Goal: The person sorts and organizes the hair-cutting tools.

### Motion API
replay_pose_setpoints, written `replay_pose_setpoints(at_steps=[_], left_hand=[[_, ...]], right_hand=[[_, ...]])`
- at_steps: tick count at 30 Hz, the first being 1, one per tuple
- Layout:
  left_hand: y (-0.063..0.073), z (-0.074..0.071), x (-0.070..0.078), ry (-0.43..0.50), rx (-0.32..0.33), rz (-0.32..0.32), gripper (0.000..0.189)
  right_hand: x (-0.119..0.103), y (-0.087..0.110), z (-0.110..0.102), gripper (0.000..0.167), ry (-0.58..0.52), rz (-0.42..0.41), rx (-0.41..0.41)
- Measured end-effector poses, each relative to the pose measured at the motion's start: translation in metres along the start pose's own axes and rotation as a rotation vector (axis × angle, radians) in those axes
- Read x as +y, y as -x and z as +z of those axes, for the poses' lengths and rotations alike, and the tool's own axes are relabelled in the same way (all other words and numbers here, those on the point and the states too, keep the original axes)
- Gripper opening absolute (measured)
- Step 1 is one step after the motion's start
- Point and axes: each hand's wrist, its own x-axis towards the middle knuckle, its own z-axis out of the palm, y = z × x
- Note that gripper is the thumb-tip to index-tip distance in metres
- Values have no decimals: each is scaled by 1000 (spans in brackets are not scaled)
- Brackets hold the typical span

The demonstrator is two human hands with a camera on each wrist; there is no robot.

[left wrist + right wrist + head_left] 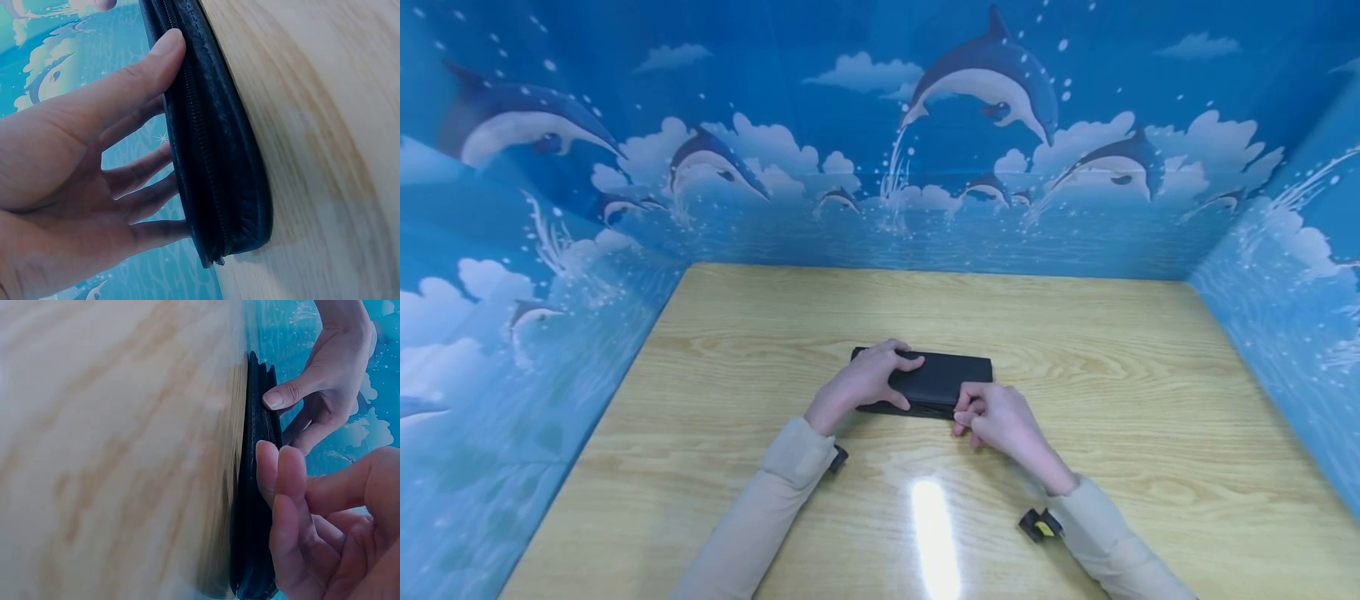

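Observation:
A black zip-around wallet [951, 375] lies flat on the wooden table, its zipper [203, 144] running along the near edge. My left hand [872, 375] holds its left end, with the thumb against the zipper side and the other fingers spread over the top. In the left wrist view, the same thumb [169, 53] presses beside the zipper teeth. At the wallet's near right edge, my right hand [996, 417] pinches at the zipper with thumb and index finger. The right wrist view shows its fingertips [290, 475] meeting there; they hide the pull itself.
The light wood-grain table [760, 308] surrounds the wallet, with a bright reflection [934, 533] near the front. A blue dolphin-print curtain [850, 225] stands along the back and both sides. Black wrist devices [1040, 525] sit at the cuffs of both sleeves.

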Motion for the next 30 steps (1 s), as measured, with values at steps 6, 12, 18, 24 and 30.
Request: replay_pose_setpoints(at_steps=[6,12,18,24,30], left_hand=[[-1,-1,0,-5,-4,1,77],[-2,-2,1,-2,-16,-8,77],[-3,-2,1,-9,-23,-7,77],[-3,-2,1,-9,-25,-5,77],[-3,-3,1,-17,-33,-23,77]], right_hand=[[-1,0,-1,16,0,-2,-2],[-2,-1,-1,15,-8,10,0],[-4,-2,1,16,-3,-7,-2],[-6,-4,3,17,9,-10,5],[-7,-5,4,18,21,-3,9]])
